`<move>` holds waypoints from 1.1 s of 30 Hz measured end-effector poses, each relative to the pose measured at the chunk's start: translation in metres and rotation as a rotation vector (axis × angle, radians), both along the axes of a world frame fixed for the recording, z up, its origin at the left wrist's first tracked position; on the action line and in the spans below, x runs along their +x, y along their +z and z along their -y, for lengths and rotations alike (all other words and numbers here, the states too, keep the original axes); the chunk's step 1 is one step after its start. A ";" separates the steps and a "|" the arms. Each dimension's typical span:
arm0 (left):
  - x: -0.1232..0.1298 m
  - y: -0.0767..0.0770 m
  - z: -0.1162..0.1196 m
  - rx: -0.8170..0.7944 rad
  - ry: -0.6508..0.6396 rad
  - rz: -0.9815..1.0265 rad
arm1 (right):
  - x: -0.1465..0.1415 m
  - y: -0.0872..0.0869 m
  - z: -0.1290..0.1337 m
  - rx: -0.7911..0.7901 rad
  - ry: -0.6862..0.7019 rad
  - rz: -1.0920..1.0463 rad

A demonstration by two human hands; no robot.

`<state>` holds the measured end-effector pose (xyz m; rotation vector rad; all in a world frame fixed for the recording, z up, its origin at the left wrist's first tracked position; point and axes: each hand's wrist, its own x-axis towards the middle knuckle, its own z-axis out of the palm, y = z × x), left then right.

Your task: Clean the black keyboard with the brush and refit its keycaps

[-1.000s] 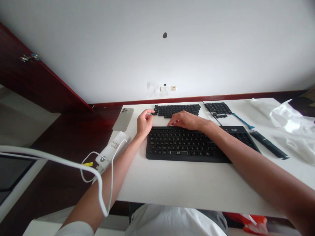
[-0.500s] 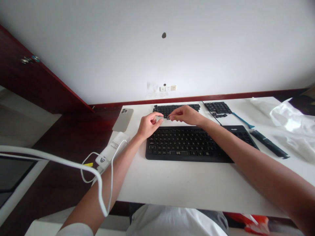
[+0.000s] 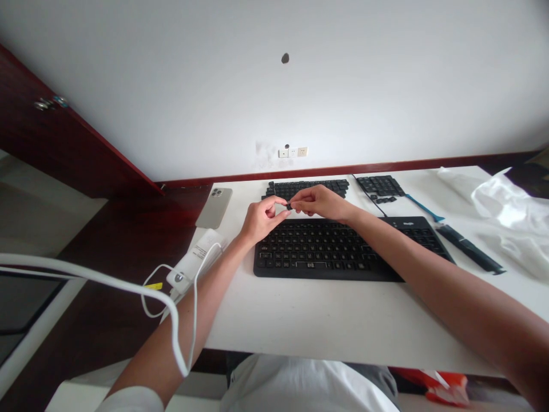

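A small black keycap (image 3: 289,206) is between the fingertips of both hands, above the back edge of a black keyboard base (image 3: 317,246) with its key spots showing. My left hand (image 3: 265,218) pinches it from the left with thumb and forefinger. From the right my right hand (image 3: 315,202) grips it, fingers closed. Behind the hands lie rows of loose black keycaps (image 3: 309,186), partly hidden by my right hand. More keycaps (image 3: 381,185) form a block at the back right, with a few loose ones just in front.
A phone (image 3: 214,208) and a white power strip (image 3: 199,257) with a looping white cable lie on the left. To the right are a blue brush-like tool (image 3: 424,208), a long black strip (image 3: 469,249) and white plastic wrapping (image 3: 510,200). A wall stands behind.
My hands have come together; the keycap held by my right hand now also touches my left fingertips. My right hand has moved slightly left.
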<state>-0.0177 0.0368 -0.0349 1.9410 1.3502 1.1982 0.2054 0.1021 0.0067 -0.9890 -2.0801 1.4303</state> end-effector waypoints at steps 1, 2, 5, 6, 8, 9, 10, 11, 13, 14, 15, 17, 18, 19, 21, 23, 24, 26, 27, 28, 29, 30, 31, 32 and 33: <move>0.000 0.000 0.000 0.004 0.009 -0.011 | -0.001 0.000 0.001 -0.020 -0.007 -0.025; 0.001 0.001 0.000 0.010 0.015 -0.022 | -0.002 0.000 0.002 -0.041 -0.011 -0.049; 0.002 0.001 0.001 0.028 0.021 -0.049 | -0.005 -0.003 0.005 -0.049 -0.024 -0.073; 0.002 0.000 0.001 0.030 0.022 -0.056 | -0.006 -0.004 0.006 -0.019 -0.035 -0.063; 0.003 0.000 0.002 0.032 0.030 -0.069 | -0.008 -0.005 0.009 0.071 -0.062 -0.035; 0.003 0.000 0.002 0.035 0.035 -0.078 | -0.009 -0.005 0.011 0.119 -0.075 -0.025; 0.003 0.000 0.002 0.040 0.042 -0.087 | -0.011 -0.005 0.012 0.161 -0.089 -0.017; 0.003 0.000 0.003 0.046 0.048 -0.098 | -0.012 -0.004 0.015 0.196 -0.102 -0.009; 0.004 0.000 0.003 0.056 0.054 -0.119 | -0.014 -0.002 0.019 0.254 -0.131 0.011; 0.004 0.000 0.003 0.059 0.056 -0.127 | -0.015 -0.001 0.022 0.278 -0.145 0.024; 0.004 0.000 0.003 0.060 0.056 -0.133 | -0.015 0.001 0.024 0.297 -0.155 0.036; 0.004 0.000 0.004 0.058 0.057 -0.137 | -0.017 0.003 0.027 0.325 -0.163 0.054; 0.005 0.000 0.004 0.056 0.058 -0.136 | -0.017 0.004 0.029 0.336 -0.162 0.061; 0.005 0.000 0.004 0.054 0.058 -0.134 | -0.017 0.005 0.030 0.348 -0.159 0.067; 0.005 0.001 0.003 0.056 0.064 -0.132 | -0.017 0.007 0.031 0.383 -0.159 0.074; 0.004 0.002 0.003 0.062 0.087 -0.133 | -0.016 0.010 0.033 0.438 -0.145 0.079; 0.003 0.002 0.002 0.064 0.104 -0.132 | -0.015 0.012 0.034 0.470 -0.122 0.080; 0.001 0.002 0.001 0.054 0.135 -0.120 | -0.014 0.018 0.039 0.526 -0.040 0.087; 0.000 0.002 0.001 0.043 0.145 -0.113 | -0.014 0.022 0.042 0.536 0.011 0.094; 0.000 0.002 0.000 0.028 0.151 -0.107 | -0.014 0.025 0.046 0.529 0.059 0.100; -0.001 0.001 0.000 0.012 0.151 -0.103 | -0.014 0.028 0.050 0.507 0.100 0.106; -0.001 0.000 -0.001 -0.003 0.152 -0.100 | -0.015 0.030 0.054 0.481 0.134 0.116; -0.001 0.000 -0.001 -0.017 0.153 -0.098 | -0.016 0.031 0.058 0.459 0.162 0.133; -0.001 -0.001 -0.001 -0.025 0.155 -0.095 | -0.017 0.032 0.062 0.447 0.187 0.156; -0.001 -0.001 -0.002 -0.028 0.158 -0.091 | -0.019 0.031 0.067 0.444 0.209 0.182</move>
